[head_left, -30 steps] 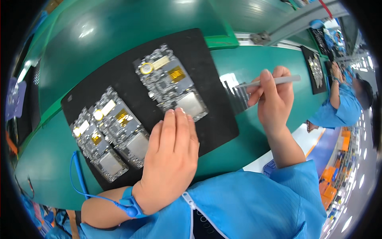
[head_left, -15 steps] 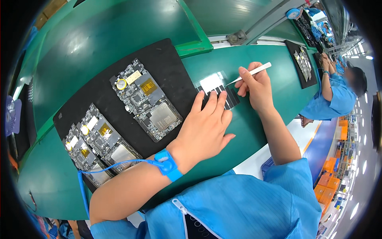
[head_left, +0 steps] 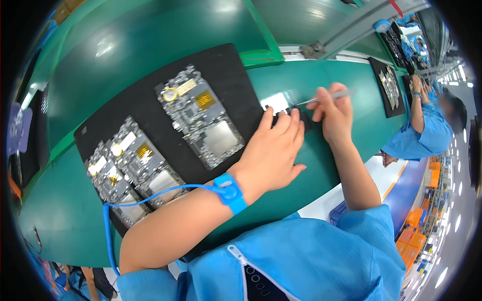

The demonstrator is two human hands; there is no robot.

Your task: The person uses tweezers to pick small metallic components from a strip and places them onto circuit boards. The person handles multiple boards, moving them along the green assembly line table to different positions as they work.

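Observation:
Tweezers (head_left: 331, 95) are pinched in my right hand (head_left: 333, 114), their thin tip pointing left at the edge of a small sheet of black strips (head_left: 307, 122). White backing (head_left: 276, 103) shows along the far part of that sheet. My left hand (head_left: 275, 145) lies flat over the sheet, fingertips pressing on it and fingers stretched out; it covers much of the strips. A blue wrist strap (head_left: 230, 193) with a coiled cord circles my left wrist. Left of this hand, a circuit board (head_left: 201, 118) rests on a black mat (head_left: 145, 95).
Two more circuit boards (head_left: 145, 163) lie side by side on the mat's near left part. The green table (head_left: 361, 125) runs off to the right, where another black mat (head_left: 385, 88) holds boards. Beyond it a co-worker in blue (head_left: 422, 125) sits. A metal post (head_left: 346, 35) rises at the back.
The whole view has shifted, so boards and hands appear farther right. The tweezers have tilted flatter, their tip still at the strip sheet. My left hand stays on the sheet.

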